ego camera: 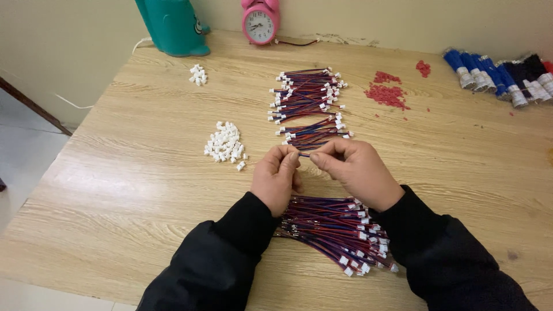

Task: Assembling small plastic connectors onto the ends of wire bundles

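Left hand: the left hand is curled, thumb and forefinger pinched at the near end of a short red-and-blue wire lead; whether a small white connector housing sits under the fingertips cannot be told.
Right hand: the right hand pinches the other part of the same lead, fingertips close to those of the left, the two hands nearly touching above the table.
Wire lead: held between both hands, just over the table, between the far and near bundles.
Step in hand: judged as fitting one end of the lead into a housing, or aligning it to do so.
Next move calls for: fine fingertip alignment and a straight, light push; the parts are small and easy to skew.
Near bundle: a heap of leads lies under the wrists, white plugs at its right end.
Far bundle: leads with white ends on both sides.
Loose housings: a white pile left of the hands, a smaller one farther off.
Other items: red bits, blue spools, pink clock, teal container.
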